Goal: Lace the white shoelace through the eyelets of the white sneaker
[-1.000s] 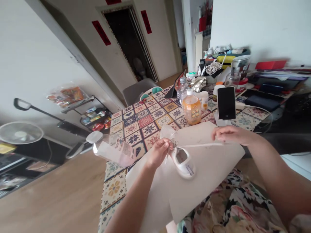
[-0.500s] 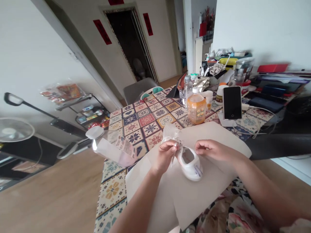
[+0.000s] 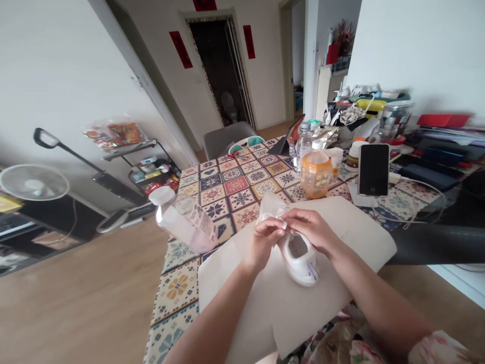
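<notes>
A small white shoe (image 3: pixel 303 270) with purple marks at its heel lies on a white sheet (image 3: pixel 242 298), its opening facing up. Thin white material (image 3: pixel 271 205) shows around its front end, beyond the fingers. My left hand (image 3: pixel 263 242) is at the left of the shoe's front, thumb and fingers pinched together; what they hold is too small to make out. My right hand (image 3: pixel 308 227) reaches over from the right, its fingertips closed beside the left ones above the shoe. Both hands hide part of the shoe's front.
A tilted clear jar (image 3: pixel 187 220) with a white lid stands left on the patterned tablecloth (image 3: pixel 178 288). Beyond the sheet are an orange jar (image 3: pixel 315 174), a plastic bottle (image 3: pixel 304 141) and a phone (image 3: pixel 373 169) on a stand. Clutter fills the back right.
My right hand has moved left from beside the shoe to meet my left hand over its front. The camera view has shifted, so the room appears further right.
</notes>
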### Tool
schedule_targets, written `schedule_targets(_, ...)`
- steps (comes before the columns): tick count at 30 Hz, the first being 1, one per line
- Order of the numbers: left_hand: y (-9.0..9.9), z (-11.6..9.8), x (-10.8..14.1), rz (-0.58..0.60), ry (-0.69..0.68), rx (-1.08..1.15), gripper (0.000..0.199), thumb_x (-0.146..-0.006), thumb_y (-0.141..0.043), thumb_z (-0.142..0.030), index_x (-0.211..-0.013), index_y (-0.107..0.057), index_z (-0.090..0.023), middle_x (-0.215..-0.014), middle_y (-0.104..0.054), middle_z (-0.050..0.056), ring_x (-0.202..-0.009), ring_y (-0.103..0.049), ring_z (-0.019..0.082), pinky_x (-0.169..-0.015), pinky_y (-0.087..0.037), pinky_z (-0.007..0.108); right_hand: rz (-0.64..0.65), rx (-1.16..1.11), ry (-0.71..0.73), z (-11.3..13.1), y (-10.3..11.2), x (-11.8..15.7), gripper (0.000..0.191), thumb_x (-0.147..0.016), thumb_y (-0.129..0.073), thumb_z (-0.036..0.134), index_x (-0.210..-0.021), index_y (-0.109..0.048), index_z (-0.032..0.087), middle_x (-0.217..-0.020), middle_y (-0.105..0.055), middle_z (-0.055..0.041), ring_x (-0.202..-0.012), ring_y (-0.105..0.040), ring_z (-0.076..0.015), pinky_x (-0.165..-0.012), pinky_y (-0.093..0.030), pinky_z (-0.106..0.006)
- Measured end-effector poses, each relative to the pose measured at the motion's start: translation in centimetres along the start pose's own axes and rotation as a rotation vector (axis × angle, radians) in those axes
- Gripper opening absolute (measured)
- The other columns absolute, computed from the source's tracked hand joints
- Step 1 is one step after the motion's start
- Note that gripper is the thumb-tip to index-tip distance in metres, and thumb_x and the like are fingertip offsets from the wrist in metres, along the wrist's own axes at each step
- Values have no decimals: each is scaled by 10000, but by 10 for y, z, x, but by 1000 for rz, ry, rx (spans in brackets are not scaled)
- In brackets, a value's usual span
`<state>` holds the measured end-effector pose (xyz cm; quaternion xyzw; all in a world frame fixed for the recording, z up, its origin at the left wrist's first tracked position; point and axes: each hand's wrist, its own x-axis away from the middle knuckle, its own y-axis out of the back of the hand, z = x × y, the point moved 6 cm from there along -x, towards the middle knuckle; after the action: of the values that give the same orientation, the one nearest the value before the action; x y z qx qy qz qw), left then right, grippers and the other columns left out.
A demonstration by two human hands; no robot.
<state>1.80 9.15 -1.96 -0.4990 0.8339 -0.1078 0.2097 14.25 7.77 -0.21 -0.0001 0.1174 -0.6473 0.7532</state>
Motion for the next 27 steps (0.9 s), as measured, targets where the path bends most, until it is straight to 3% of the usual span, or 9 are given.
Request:
schedule_targets(4, 3, 1, 0, -129, 36, 45, 414, -569, -910, -232, -908, -672, -230, -777, -663, -40, -627, -636, 98, -630, -517, 226, 9, 202, 170, 11, -2, 9, 98, -814, -672, 261, -852, -740, 202, -936, -648, -45, -737, -608, -139, -673, -490, -271)
schedule_targets(8, 4, 3, 2, -208, 36, 22, 359, -537, -921, -297, -798, -694, -202, -743, -692, -19, -643, -635, 95, -598, -492, 192, 38, 347, 253, 19, -8, 13, 103, -858, -643, 270, -852, -720, 202, -919, -659, -53, -865, -629, -174, -731, -495, -276)
schedule_targets(14, 3, 2, 7, -269, -92, -36, 259, -606, -884, -329, -733, -690, -214, -677, -675, -24, -614, -630, 113, -603, -503, 233, -78, 278, 182, 10, -5, 11, 152, -879, -631, 355, -848, -657, 209, -744, -666, -13, -633, -643, -150, -608, -505, -271)
schedule_targets(19, 4, 1, 6, -238, -61, -123, 260, -626, -871, -358, -717, -684, -204, -620, -635, -34, -552, -565, 89, -588, -479, 225, -197, 156, 210, 6, 1, 11, 174, -842, -666, 373, -879, -591, 220, -682, -652, 20, -531, -628, -134, -538, -507, -259)
schedule_targets(21, 6, 0, 6, -243, -43, -165, 260, -639, -862, -364, -725, -681, -197, -633, -641, -29, -567, -561, 87, -590, -464, 217, -191, 197, 238, 8, 3, 13, 169, -846, -653, 322, -969, -586, 227, -735, -675, 13, -609, -656, -143, -594, -525, -265)
schedule_targets(24, 9, -2, 5, -258, -38, -182, 277, -629, -864, -375, -727, -679, -193, -666, -651, -23, -600, -567, 91, -602, -456, 216, -114, 411, 286, 16, 1, 16, 223, -841, -636, 231, -1065, -629, 231, -943, -718, -36, -875, -685, -182, -781, -536, -304)
schedule_targets(27, 9, -4, 4, -259, -49, -173, 293, -589, -883, -372, -705, -680, -196, -667, -653, -24, -615, -574, 101, -625, -466, 232, -70, 613, 354, 24, -1, 18, 143, -844, -635, 214, -972, -697, 228, -1010, -712, -63, -986, -648, -221, -885, -500, -362)
